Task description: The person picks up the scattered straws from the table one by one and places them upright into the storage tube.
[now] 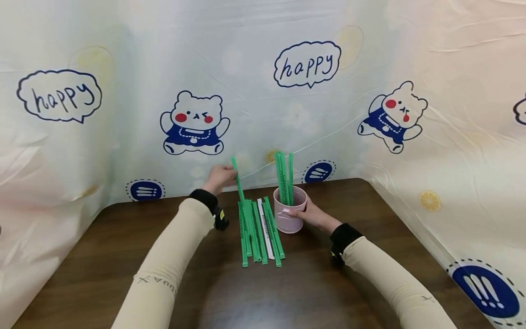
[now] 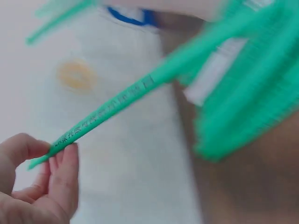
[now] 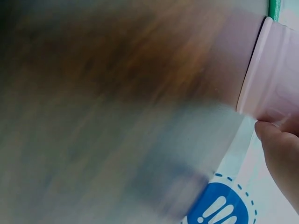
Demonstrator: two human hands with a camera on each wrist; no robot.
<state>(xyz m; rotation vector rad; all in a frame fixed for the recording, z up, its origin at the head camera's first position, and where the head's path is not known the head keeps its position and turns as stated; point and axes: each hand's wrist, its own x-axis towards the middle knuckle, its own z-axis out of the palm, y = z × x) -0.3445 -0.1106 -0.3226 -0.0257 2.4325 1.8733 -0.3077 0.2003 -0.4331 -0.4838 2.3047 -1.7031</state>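
Note:
My left hand (image 1: 222, 178) pinches one slim green stick (image 2: 107, 109), long and narrow with dark printed characters, near its end between thumb and fingers. The stick slants down toward a pile of similar green sticks (image 1: 247, 228) on the table, its lower end overlapping them in the head view. Among the pile lies one white stick (image 1: 265, 228). To the right stands a pink pail (image 1: 287, 224), upright on the table, with several green sticks (image 1: 282, 176) standing in it. My right hand (image 1: 312, 214) grips the pail's right side, its thumb across the front; its other fingers are mostly hidden.
The dark brown wooden table (image 1: 328, 283) ends at a light printed cloth (image 1: 255, 68) that hangs behind and at both sides. Both wrists wear black bands (image 1: 347, 237).

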